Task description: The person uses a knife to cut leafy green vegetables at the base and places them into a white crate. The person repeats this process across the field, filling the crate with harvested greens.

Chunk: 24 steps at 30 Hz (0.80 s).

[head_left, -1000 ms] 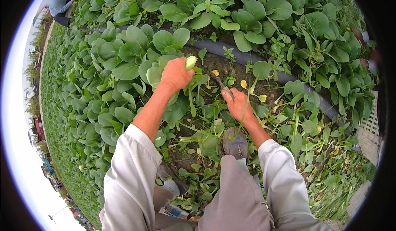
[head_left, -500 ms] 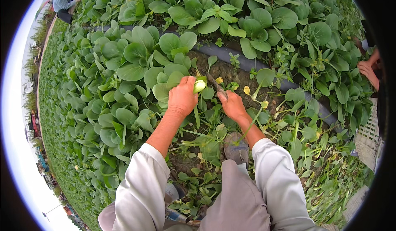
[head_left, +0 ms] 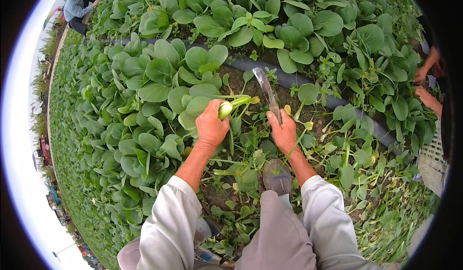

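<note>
My left hand [head_left: 211, 125] is closed around a head of bok choy [head_left: 233, 105]. The pale, rounded base and green stalks stick out past my thumb toward the middle; I cannot make out the rest of it among the leaves behind my hand. To the right, my right hand [head_left: 283, 134] grips a knife [head_left: 265, 87] by its handle. Its blade points up and away from me, slightly to the left, and is apart from the bok choy. Growing bok choy plants [head_left: 159, 70] stand close beyond my left hand.
A dark grey pipe [head_left: 295, 78] runs slantwise across the bed beyond my hands. Cut leaves [head_left: 347, 171] litter the ground at right. A light perforated crate [head_left: 430, 160] and another person's hands [head_left: 428, 96] are at the right edge. Another person [head_left: 77, 8] crouches far left.
The knife has come away from the ground beside the bok choy, and its blade now points up. In my left hand the bok choy has turned, showing its base and stalks.
</note>
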Tool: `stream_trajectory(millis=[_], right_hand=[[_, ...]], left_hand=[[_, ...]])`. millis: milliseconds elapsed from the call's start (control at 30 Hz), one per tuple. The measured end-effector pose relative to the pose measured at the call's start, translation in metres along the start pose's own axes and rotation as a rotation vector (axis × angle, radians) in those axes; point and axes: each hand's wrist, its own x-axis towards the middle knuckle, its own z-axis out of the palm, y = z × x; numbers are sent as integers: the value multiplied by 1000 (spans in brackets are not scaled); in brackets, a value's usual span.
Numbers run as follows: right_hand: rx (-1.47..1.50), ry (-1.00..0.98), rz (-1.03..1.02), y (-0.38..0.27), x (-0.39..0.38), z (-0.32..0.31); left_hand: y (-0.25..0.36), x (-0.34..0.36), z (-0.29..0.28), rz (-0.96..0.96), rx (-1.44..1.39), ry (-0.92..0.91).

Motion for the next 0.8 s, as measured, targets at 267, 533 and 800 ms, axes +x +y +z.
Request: stream_trajectory(millis=[267, 533, 800], right_hand=[[678, -234, 59, -76, 35, -25], [292, -120, -48, -103, 33, -58], [357, -355, -146, -135, 43, -79]], left_hand=[[48, 12, -32, 181, -320, -5], [93, 70, -72, 417, -81, -267], [118, 129, -88, 397, 30, -968]])
